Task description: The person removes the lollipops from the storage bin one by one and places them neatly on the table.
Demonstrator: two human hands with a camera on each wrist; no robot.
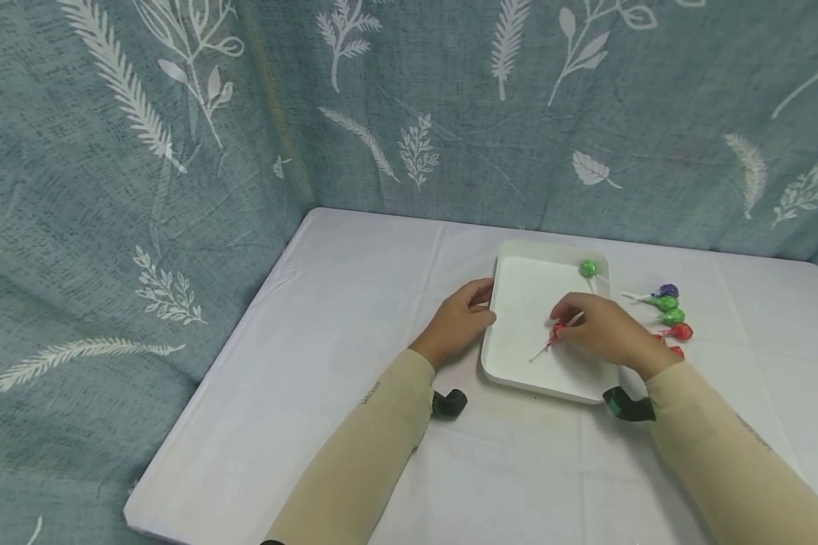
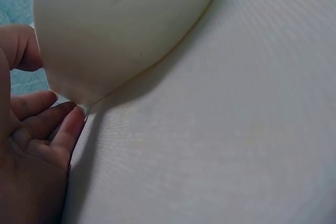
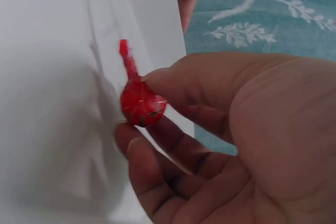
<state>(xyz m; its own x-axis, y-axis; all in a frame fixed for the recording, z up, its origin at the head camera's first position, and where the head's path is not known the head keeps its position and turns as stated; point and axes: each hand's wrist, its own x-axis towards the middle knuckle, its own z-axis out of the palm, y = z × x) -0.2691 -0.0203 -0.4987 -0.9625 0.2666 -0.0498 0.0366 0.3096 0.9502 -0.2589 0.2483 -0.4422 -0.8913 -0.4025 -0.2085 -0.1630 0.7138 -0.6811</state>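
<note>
My right hand (image 1: 603,329) pinches a red-wrapped lollipop (image 3: 142,103) by its round head, between thumb and fingers, over the white tray (image 1: 525,303). In the head view its thin stick points down and to the left. My left hand (image 1: 455,322) holds the tray's left side; the left wrist view shows its fingertips (image 2: 73,124) at the tray's lower corner and another digit reaching behind the wall. A green lollipop (image 1: 588,268) lies inside the tray near the far right corner, its stick toward me.
To the right of the tray, several lollipops lie in a loose column on the white-covered table (image 1: 354,303): a purple one (image 1: 668,291), green ones (image 1: 672,316) and red ones (image 1: 682,331). A patterned blue-green curtain (image 1: 450,151) hangs behind and to the left.
</note>
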